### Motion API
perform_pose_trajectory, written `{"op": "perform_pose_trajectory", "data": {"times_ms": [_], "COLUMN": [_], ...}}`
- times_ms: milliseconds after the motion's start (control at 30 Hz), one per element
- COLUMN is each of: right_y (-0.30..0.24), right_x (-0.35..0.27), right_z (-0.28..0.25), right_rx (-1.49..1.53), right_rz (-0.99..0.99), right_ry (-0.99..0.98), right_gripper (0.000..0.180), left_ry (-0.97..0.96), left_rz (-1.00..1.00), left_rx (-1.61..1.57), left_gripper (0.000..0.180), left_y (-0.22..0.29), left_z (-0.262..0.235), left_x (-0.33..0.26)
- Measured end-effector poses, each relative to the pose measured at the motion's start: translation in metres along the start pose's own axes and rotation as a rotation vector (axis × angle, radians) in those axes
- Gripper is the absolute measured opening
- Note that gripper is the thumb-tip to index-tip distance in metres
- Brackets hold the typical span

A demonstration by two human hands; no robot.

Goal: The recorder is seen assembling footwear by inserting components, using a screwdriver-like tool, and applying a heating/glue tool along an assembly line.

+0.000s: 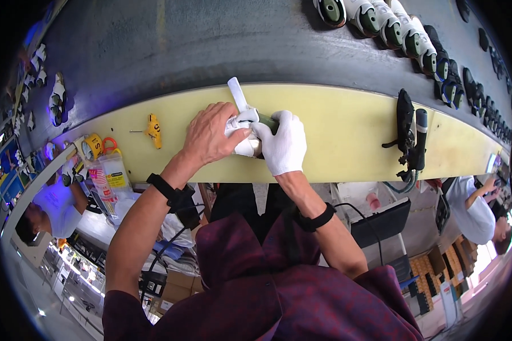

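A bare left hand (211, 134) and gloved right hand (284, 145) hold a white shoe (244, 148).

Head-worn fisheye view, facing down, yellow table (347, 136) near

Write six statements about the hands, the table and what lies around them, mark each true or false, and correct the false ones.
1. The left hand and the right hand are both on a white and green shoe. True.
2. Both hands are gloved. False: only the right hand wears a white glove; the left hand is bare.
3. A yellow tool with a thin metal shaft lies on the table. True.
4. That yellow tool lies to the right of the hands. False: it lies to their left.
5. A row of shoes stands beyond the table, toward the upper right. True.
6. The table top is dark blue. False: it is pale yellow.
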State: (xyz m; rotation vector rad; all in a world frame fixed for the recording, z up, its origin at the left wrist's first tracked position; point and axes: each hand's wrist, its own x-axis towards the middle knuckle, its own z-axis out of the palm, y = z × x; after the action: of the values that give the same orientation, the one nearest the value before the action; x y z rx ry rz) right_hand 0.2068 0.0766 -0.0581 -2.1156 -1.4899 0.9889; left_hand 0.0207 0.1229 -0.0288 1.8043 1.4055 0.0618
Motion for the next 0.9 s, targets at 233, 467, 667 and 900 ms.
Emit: {"op": "perform_pose_trajectory", "data": {"times_ms": [233, 467, 667, 900], "right_y": [0.012, -0.027, -0.034, -0.024], "right_x": [0.014, -0.02, -0.028, -0.002], "right_z": [-0.022, -0.036, -0.023, -0.01], "right_rx": [0.14, -0.175, -0.116, -0.117], "right_rz": [0.118, -0.351, -0.307, -0.141], "right_ry": [-0.192, -0.071, -0.102, -0.266], "right_gripper": [0.028, 0.023, 0.027, 0.02], "left_ry": [0.045, 0.099, 0.2, 0.32], "left_rz": [0.003, 0.035, 0.12, 0.137], "left_rx": [0.011, 0.016, 0.021, -0.069], "left_gripper": [0.041, 0.039, 0.035, 0.028], "left_y": [0.002, 0.0, 0.0, -0.012], "left_z": [-0.002, 0.002, 0.005, 0.008], "left_x": [-0.002, -0.008, -0.013, -0.018]}}
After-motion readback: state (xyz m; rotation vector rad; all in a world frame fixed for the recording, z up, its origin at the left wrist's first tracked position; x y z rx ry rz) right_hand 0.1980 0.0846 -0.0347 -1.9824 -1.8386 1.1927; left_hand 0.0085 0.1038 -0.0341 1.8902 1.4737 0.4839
